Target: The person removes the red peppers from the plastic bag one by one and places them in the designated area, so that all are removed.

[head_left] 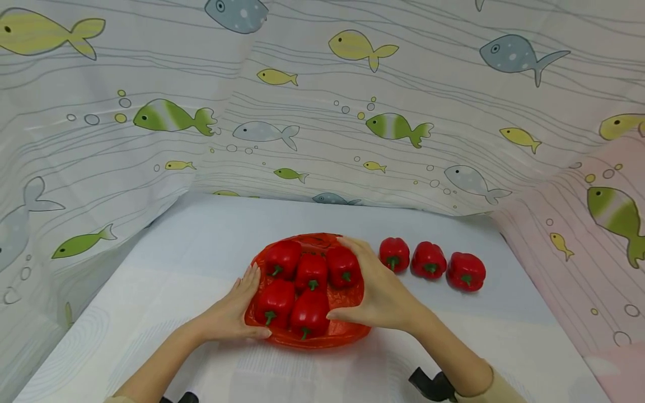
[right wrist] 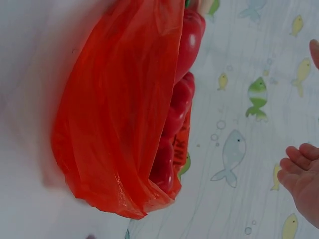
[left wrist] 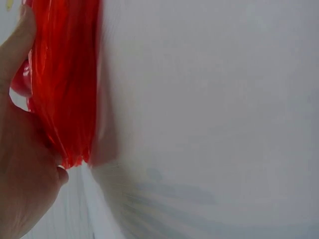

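Several red bell peppers (head_left: 309,310) with green stems sit in an orange-red plastic bag (head_left: 347,336), its mouth facing up. My left hand (head_left: 232,313) rests against the bag's left side, fingers extended along the rim and thumb at the front. In the left wrist view this hand lies beside the bag's wall (left wrist: 67,89). My right hand (head_left: 385,291) is over the bag's right side, thumb and fingers spread apart. In the right wrist view, the right hand (right wrist: 304,179) appears apart from the bag with nothing in its grasp.
Three more red bell peppers (head_left: 429,261) stand in a row on the white table (head_left: 227,224), right of the bag. A fish-patterned curtain (head_left: 312,101) surrounds the table at the back and sides. Black straps (head_left: 433,386) show near the wrists.
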